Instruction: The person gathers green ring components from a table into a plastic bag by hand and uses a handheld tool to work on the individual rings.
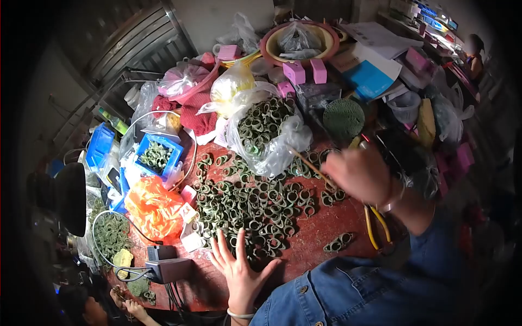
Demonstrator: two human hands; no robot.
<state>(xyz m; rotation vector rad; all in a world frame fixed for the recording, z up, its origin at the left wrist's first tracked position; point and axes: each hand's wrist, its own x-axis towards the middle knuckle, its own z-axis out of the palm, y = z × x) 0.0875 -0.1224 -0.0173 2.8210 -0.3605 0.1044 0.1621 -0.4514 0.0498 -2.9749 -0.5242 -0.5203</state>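
Note:
Many small dark green rings (pixel 247 204) lie spread in a loose layer on the red tabletop (pixel 315 261). My left hand (pixel 239 271) has its fingers spread at the near edge of this layer, the fingertips by the closest rings. My right hand (pixel 361 171), somewhat blurred, is closed around a thin brown stick (pixel 310 165). The stick slants down from its far tip, near the plastic bag, toward the rings by my hand. A few rings (pixel 338 243) lie apart, right of the layer. Yellow-handled pliers (pixel 371 228) rest below my right wrist.
Behind the layer stands an open clear bag (pixel 272 155) full of rings. A blue bin (pixel 176 155) of rings and an orange plastic bag (pixel 155 206) are at left. A green round block (pixel 343 119) stands back right. Another person's hands (pixel 130 307) work at lower left.

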